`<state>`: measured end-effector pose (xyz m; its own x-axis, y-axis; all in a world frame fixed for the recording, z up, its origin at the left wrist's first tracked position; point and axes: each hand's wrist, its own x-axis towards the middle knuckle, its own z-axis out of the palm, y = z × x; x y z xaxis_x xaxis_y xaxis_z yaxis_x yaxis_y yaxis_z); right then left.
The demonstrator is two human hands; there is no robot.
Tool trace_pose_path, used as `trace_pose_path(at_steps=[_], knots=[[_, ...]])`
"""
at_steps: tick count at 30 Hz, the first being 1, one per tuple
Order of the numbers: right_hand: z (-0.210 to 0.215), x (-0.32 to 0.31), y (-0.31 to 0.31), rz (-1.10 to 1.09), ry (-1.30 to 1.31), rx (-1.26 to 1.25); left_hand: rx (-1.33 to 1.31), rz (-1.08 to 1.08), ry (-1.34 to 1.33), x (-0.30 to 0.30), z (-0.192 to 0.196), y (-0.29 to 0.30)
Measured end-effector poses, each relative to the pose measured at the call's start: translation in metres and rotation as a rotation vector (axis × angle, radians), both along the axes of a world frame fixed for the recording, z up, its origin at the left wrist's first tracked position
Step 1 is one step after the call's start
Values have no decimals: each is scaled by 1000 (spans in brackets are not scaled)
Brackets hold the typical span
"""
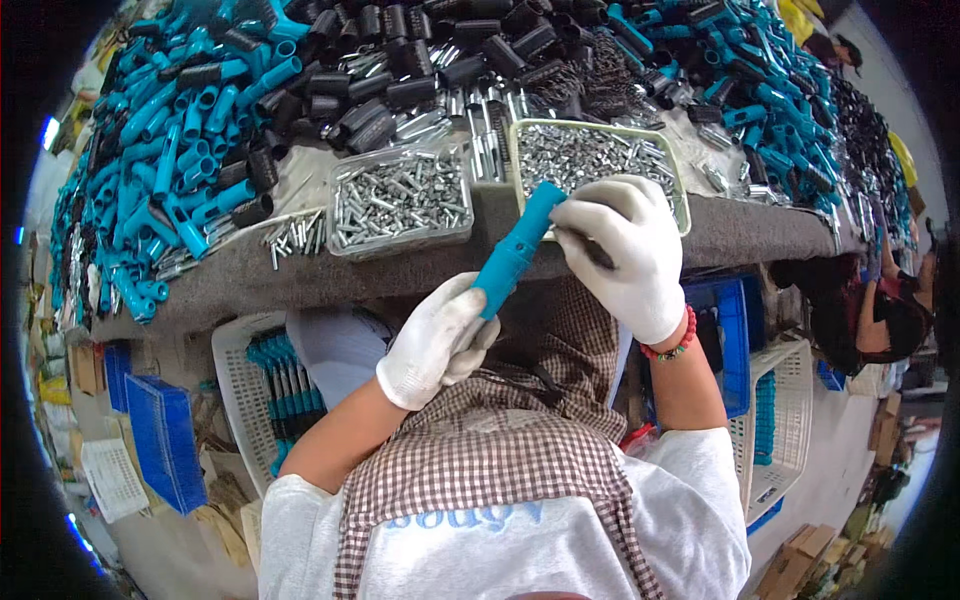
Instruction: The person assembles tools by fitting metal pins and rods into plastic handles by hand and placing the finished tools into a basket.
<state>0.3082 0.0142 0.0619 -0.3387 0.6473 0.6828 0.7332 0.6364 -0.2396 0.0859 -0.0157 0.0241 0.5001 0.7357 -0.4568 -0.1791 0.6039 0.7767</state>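
Note:
A teal plastic tubular handle [515, 250] slants up and away from me above the bench's near edge. My left hand [440, 345], in a white glove, is wrapped round its lower end. At the far end, my gloved right hand [630, 250] has thumb and fingertips pinched together against the side of the tube. Whatever small thing may be between those fingertips is hidden. Just beyond the hands stand a clear plastic tub [405, 245] of short metal pins and a pale tray [684, 205] of small metal pieces.
Teal handles [180, 160] pile up at the left, and more teal handles [770, 110] at the right. Black sleeves [370, 125] heap at the back. Below the bench edge [350, 280] are a white basket [232, 370] holding teal-and-black parts and a blue crate [165, 440]. Another person [870, 310] sits at right.

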Motion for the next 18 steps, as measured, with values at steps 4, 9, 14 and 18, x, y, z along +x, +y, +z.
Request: trace_pose_path(at_steps=[4,9,14,18], knots=[[-5,-9,2,41,-76,16,17,-19,14,0,-5,0],[1,-9,-3,61,-231,-16,32,-27,42,-1,0,-5],[-2,-8,-9,115,-279,12,16,-67,38,-1,-1,-7],[-11,-5,-11,198,-344,74,-8,-92,-19,-5,1,-8]])
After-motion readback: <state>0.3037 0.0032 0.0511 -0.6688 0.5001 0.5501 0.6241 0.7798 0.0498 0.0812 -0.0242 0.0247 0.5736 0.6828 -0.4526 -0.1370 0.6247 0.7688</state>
